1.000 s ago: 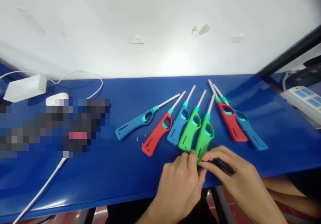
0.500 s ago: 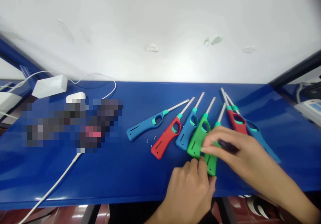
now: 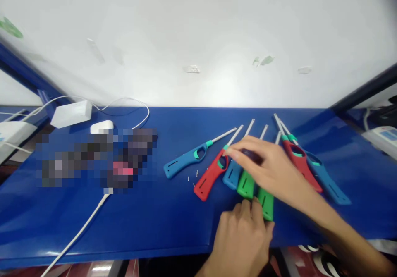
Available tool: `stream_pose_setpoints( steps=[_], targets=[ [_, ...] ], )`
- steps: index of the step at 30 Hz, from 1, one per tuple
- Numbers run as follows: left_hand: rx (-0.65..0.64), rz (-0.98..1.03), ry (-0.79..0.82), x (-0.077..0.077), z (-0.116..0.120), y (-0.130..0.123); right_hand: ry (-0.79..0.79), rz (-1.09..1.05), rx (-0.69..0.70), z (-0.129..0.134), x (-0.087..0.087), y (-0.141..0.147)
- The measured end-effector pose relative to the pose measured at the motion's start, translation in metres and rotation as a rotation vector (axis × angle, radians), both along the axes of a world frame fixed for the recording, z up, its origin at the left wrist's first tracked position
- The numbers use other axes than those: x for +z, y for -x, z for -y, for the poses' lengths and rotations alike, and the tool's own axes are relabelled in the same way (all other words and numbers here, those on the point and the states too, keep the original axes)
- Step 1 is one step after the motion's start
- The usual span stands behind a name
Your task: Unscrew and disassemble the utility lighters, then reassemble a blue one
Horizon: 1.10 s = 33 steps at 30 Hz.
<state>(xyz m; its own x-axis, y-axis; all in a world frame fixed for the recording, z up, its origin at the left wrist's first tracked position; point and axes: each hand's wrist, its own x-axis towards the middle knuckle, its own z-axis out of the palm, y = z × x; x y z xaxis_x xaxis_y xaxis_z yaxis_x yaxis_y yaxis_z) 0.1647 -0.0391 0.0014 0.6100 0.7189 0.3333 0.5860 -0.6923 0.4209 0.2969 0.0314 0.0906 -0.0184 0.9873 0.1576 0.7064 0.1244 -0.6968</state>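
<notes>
Several long-necked lighters lie on the blue table: a blue one [image 3: 181, 162] at the left, a red one [image 3: 207, 182] beside it, then a second blue one [image 3: 231, 177], a green one [image 3: 246, 186] and another green one [image 3: 267, 204]. My left hand [image 3: 243, 231] touches the butt of the rightmost green lighter, fingers curled. Above the middle lighters, my right hand [image 3: 263, 161] is closed around a dark-handled tool [image 3: 252, 156], its fingertips near the red lighter's guard. Farther right, another red lighter [image 3: 304, 167] lies beside another blue one [image 3: 330, 184].
Small screws [image 3: 197, 173] lie between the left blue and red lighters. Two pixelated dark objects, a white box [image 3: 72, 113] and a white cable [image 3: 83, 227] are at the left. A white wall rises behind the table [image 3: 149, 235].
My right hand has moved left with the dark tool, from over the right green lighter towards the red one. My left hand stays by the green lighter. The view has shifted slightly.
</notes>
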Motion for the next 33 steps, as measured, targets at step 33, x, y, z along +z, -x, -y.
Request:
stream_pose_setpoints(
  steps=[33],
  targets=[
    [-0.096,0.017,-0.147,0.019,0.006,-0.043,-0.422,-1.104,-0.391,0.112,-0.02,-0.052]
  ],
)
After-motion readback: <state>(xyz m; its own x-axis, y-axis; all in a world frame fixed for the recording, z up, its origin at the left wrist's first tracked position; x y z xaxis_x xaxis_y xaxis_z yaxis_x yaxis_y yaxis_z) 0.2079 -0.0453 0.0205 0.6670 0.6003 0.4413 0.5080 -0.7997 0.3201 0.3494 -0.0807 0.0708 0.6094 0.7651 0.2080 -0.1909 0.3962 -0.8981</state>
